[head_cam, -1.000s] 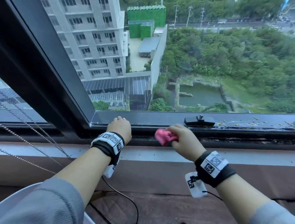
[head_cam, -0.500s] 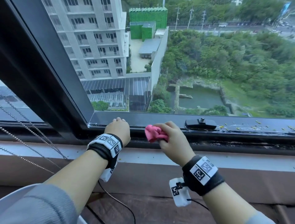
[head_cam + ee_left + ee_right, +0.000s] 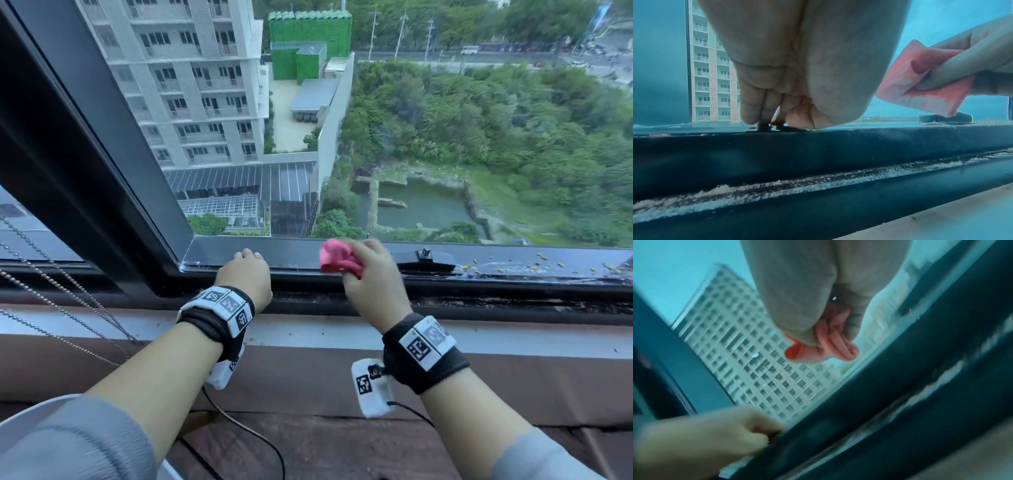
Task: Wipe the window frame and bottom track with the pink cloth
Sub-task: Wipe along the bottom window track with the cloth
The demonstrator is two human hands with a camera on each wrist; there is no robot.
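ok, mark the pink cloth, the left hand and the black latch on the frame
pink cloth (image 3: 335, 257): head view, on the bunched folds sticking out of the grip.
left hand (image 3: 245, 274): head view, on the back of the hand.
black latch (image 3: 433, 263): head view, on the flat base.

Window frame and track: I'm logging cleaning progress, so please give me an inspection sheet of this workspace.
Surface: window frame dark, glossy; bottom track lined with white grime.
Job's things: pink cloth bunched, over the frame; contact unclear.
Clutter: yellow-green flecks on the frame's right part; black latch mounted there.
Grippers: left hand rests curled fingers on the frame; right hand grips the cloth.
Cables: black cable hangs from the left wristband; bead chains at left.
Surroundings: apartment tower, trees, pond outside.
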